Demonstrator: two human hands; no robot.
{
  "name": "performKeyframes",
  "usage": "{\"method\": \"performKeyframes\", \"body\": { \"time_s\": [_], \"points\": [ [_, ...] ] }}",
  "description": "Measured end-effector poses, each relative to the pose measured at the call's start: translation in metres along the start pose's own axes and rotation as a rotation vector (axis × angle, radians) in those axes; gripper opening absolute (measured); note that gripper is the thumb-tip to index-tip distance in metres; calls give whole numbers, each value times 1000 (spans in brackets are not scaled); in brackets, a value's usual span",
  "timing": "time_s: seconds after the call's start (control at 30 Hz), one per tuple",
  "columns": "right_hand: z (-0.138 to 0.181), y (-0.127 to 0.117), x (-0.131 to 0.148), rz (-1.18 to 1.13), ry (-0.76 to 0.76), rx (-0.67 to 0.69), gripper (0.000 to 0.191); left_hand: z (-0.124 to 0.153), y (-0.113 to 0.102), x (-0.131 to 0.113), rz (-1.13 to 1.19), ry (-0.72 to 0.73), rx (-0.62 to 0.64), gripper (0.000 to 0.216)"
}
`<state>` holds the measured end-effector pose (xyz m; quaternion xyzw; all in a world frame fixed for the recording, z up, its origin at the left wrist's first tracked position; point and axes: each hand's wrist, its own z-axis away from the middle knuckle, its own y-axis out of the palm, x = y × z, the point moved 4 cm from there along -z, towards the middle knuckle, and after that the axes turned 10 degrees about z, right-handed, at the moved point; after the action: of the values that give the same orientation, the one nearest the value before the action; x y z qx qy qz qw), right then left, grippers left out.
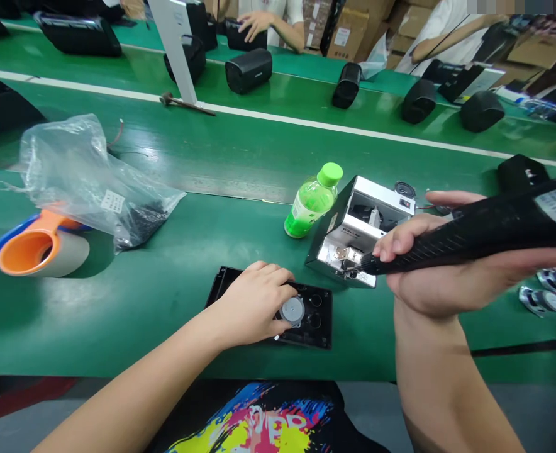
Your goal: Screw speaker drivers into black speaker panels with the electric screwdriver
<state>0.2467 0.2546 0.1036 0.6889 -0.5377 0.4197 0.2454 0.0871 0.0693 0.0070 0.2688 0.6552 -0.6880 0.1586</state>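
Left of the machine (386, 195), the left hand (263, 299) is holding the speaker (293, 309), already sitting in the panel (324, 313); the right hand (441, 289) is gripping the driver (485, 220) at the machine; fastening isn't showing.

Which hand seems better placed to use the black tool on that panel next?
Probably the right hand: it holds the black tool at the silver machine, near the panel. The left hand is there, at the round grey part.
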Motion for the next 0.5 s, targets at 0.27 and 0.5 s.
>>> {"method": "performKeyframes", "body": {
  "time_s": [0.27, 0.5],
  "points": [
    [5, 10, 0, -47, 0, -4, 89, 0, 0, -1, -8, 9, -11, 40],
    [10, 15, 1, 31, 26, -9, 102, 1, 0, -2, -19, 21, -17, 42]
  ]
}}
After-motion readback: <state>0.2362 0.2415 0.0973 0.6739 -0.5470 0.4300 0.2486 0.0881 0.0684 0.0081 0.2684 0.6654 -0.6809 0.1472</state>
